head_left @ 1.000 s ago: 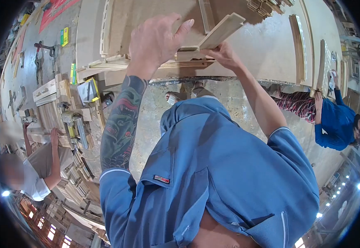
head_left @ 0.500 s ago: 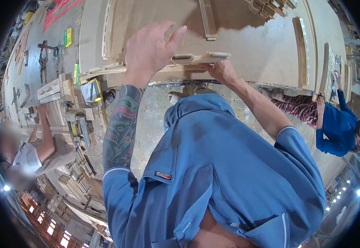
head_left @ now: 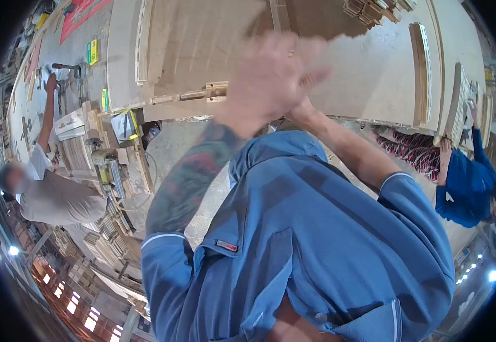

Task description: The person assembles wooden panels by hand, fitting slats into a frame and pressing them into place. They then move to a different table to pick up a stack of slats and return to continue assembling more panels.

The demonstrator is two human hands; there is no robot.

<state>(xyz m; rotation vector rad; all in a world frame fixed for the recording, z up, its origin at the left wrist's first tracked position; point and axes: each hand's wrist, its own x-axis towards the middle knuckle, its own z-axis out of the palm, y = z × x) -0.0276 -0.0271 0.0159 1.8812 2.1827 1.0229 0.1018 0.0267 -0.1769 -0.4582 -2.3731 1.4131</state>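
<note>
My left hand (head_left: pixel 271 74), blurred by motion, is raised over the table's near edge with its thumb held apart from its outstretched fingers. Just behind and below it is my right hand (head_left: pixel 302 111), its fingers covered by the left one; its grip is hidden. Narrow wooden strips (head_left: pixel 188 96) lie along the near edge, running leftward from behind my left hand. A short wooden piece with a slot or holes (head_left: pixel 216 90) shows at their right end. Where the strips continue behind my hands is hidden.
The board-topped table (head_left: pixel 368 80) bears slotted wooden lengths (head_left: pixel 421 74) at right and stacked wood pieces (head_left: pixel 373 10) at the back. A clamp (head_left: pixel 68 68) lies at left. A person in grey (head_left: pixel 60 194) works at left, another in blue (head_left: pixel 467 185) at right.
My left hand has swept right, in front of my right hand, which has barely moved. The strips at the edge look shifted. The person at left has reached an arm forward.
</note>
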